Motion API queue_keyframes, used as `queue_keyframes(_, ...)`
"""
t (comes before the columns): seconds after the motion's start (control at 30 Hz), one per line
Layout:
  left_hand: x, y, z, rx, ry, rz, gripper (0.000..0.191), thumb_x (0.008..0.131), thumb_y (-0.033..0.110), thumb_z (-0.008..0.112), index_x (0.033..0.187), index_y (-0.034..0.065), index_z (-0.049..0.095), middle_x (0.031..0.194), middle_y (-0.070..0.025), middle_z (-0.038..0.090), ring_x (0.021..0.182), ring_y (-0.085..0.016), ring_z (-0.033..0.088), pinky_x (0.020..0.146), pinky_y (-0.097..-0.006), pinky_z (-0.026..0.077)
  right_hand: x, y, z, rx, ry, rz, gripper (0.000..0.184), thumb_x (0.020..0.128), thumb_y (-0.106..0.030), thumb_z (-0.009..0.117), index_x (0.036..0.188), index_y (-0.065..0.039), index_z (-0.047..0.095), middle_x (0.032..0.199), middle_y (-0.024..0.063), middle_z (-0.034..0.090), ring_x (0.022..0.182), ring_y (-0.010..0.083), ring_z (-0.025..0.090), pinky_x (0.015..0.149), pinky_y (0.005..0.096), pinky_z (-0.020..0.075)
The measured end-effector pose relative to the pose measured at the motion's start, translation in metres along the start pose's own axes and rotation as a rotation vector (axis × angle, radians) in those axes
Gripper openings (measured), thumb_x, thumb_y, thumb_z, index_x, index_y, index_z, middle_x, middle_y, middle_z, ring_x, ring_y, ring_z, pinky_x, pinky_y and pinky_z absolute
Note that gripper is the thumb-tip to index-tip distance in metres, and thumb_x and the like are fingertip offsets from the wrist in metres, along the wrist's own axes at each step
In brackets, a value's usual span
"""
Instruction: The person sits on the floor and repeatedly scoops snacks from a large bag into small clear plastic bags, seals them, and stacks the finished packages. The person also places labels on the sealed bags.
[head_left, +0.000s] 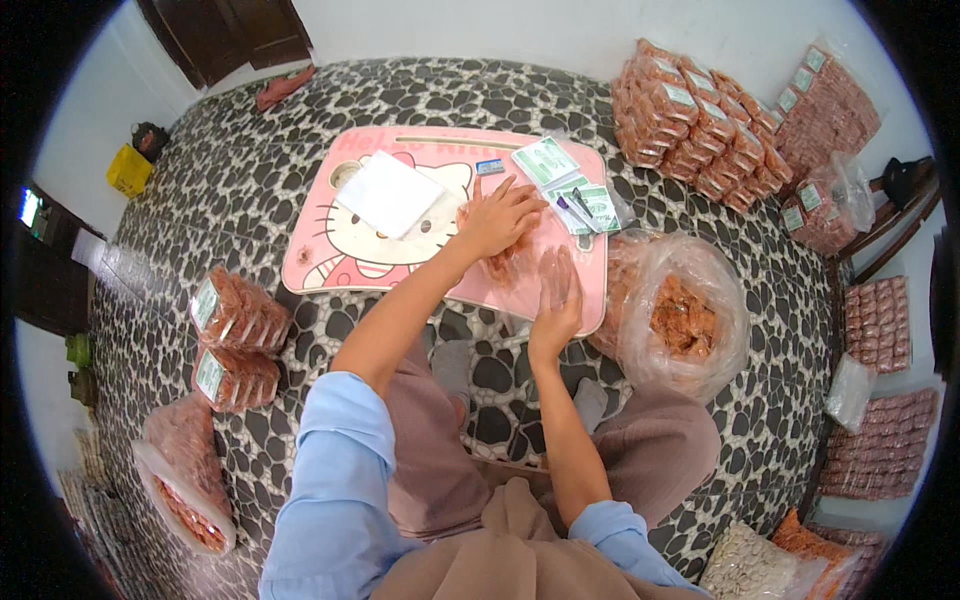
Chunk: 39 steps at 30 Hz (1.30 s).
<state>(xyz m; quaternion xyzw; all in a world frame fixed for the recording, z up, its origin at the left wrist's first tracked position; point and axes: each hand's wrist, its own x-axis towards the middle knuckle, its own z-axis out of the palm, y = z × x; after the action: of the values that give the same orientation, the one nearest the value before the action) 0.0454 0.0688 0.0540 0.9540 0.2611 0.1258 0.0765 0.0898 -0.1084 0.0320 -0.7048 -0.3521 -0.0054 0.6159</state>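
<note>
My left hand (504, 219) lies palm down on a clear plastic bag of reddish-brown food pieces (506, 262), which rests on a pink folding table (300, 255) with a cartoon cat print. To its right, my right hand (559, 300) is at the table's front edge with clear plastic film over its fingers, at the bag's side; whether it grips the film is unclear. A stack of white sheets (390, 193) lies on the left of the tabletop. Near the back right are a small blue box (490, 166), green-and-white printed labels (545, 161) and a dark stapler-like tool (581, 206).
A large open plastic bag of the food (682, 315) stands beside the table's right edge. Filled packs (690, 120) are piled at the back right. More labelled packs (240, 315) and an open sack (187, 480) stand on the left floor.
</note>
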Motion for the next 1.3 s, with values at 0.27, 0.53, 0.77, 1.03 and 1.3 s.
queue_keyframes(0.27, -0.004, -0.006, 0.02, -0.095, 0.134, 0.075, 0.037, 0.094, 0.04, 0.039, 0.129, 0.0303, 0.048, 0.141, -0.0018, 0.039, 0.134, -0.029, 0.029, 0.105, -0.0612, 0.02, 0.016, 0.03, 0.027, 0.02, -0.163, -0.013, 0.047, 0.089, -0.003, 0.05, 0.133, 0.006, 0.037, 0.133, 0.0214, 0.046, 0.124, 0.034, 0.043, 0.103, 0.04, 0.0334)
queue_keyframes(0.53, 0.003, 0.002, 0.008, -0.154, 0.194, 0.333, 0.037, 0.087, 0.047, 0.05, 0.11, 0.0191, 0.06, 0.128, -0.0053, 0.05, 0.127, -0.026, 0.039, 0.106, -0.0538, 0.022, 0.017, 0.027, 0.022, -0.415, -0.208, -0.164, 0.051, 0.087, -0.007, 0.054, 0.133, 0.006, 0.036, 0.127, 0.0235, 0.043, 0.118, 0.0363, 0.041, 0.099, 0.0426, 0.0327)
queue_keyframes(0.77, 0.011, 0.02, 0.011, -0.278, 0.057, 0.36, 0.03, 0.084, 0.04, 0.057, 0.091, 0.0105, 0.061, 0.101, -0.0062, 0.056, 0.104, -0.026, 0.049, 0.096, -0.0424, 0.031, 0.003, 0.026, 0.016, -0.213, -0.053, -0.042, 0.038, 0.088, -0.006, 0.056, 0.124, 0.005, 0.049, 0.112, 0.0211, 0.053, 0.107, 0.0353, 0.051, 0.092, 0.0399, 0.0401)
queue_keyframes(1.03, 0.004, 0.038, 0.004, -0.507, 0.107, 0.358, 0.023, 0.079, 0.028, 0.063, 0.082, 0.0058, 0.061, 0.092, -0.0086, 0.055, 0.096, -0.028, 0.052, 0.085, -0.0403, 0.037, 0.008, 0.029, 0.023, -0.076, -0.026, -0.009, 0.029, 0.087, 0.0, 0.05, 0.116, 0.006, 0.054, 0.106, 0.0202, 0.059, 0.096, 0.0341, 0.057, 0.085, 0.0396, 0.0447)
queue_keyframes(1.3, 0.014, 0.012, 0.0, -0.35, 0.323, 0.204, 0.038, 0.079, 0.039, 0.062, 0.107, 0.0127, 0.062, 0.106, -0.0111, 0.058, 0.103, -0.029, 0.053, 0.089, -0.0445, 0.038, 0.022, 0.029, 0.026, -0.253, -0.02, -0.1, 0.033, 0.085, -0.01, 0.059, 0.114, 0.005, 0.053, 0.102, 0.0196, 0.055, 0.107, 0.0383, 0.048, 0.087, 0.0431, 0.0417)
